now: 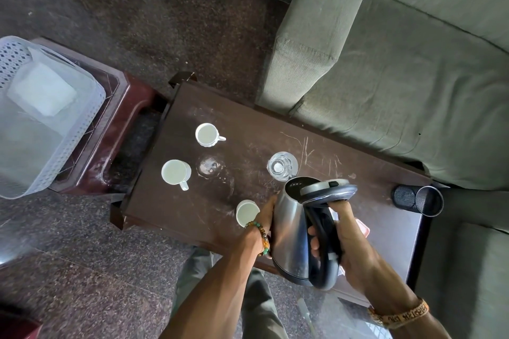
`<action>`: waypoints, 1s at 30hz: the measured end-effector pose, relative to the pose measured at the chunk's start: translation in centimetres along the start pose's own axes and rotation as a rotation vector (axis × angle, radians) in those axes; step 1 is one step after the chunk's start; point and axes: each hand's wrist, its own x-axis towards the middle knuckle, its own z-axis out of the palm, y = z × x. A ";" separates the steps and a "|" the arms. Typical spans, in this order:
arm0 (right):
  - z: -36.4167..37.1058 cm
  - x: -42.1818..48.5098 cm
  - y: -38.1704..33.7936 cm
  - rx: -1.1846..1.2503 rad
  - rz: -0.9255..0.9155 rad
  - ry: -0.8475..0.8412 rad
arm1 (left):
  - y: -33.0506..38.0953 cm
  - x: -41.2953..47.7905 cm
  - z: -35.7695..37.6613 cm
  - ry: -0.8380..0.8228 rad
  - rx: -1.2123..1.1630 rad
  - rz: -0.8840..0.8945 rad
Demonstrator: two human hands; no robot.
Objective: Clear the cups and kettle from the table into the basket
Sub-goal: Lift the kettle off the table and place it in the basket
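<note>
Your right hand (349, 242) is clenched round the black handle (323, 231) of the steel kettle (290, 231), thumb reaching up under the lid; your left hand (263, 221), beads at its wrist, cups the kettle's shiny side with fingers curved against the metal; between them the kettle is held clear of the table (220, 107), tilted with its top away from you and its base out past the near edge. On the table, just beside your left hand, stands a small white cup (247, 212); further left is a white mug (176, 175), handle towards you; beyond that a ribbed white cup (207, 134), handle to the right. A glass tumbler (281, 169) stands just behind the kettle's top; a second glass (208, 166) sits between the mug and the tumbler. The pale lattice basket (91, 107) rests on a dark red stool (129, 107) off the table's left end, well apart from the kettle, with a pale folded sheet inside. A black mesh holder (418, 199) lies on its side at the right end; a green sofa (399, 77) runs along the far side.
</note>
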 end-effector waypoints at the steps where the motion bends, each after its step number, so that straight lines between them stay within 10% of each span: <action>1: 0.1 0.0 0.0 0.001 0.008 -0.001 | -0.1 0.0 0.0 -0.004 0.003 0.002; 30: 0.8 -1.6 0.1 -0.023 0.038 0.001 | -1.7 -0.5 -1.3 0.076 0.106 -0.053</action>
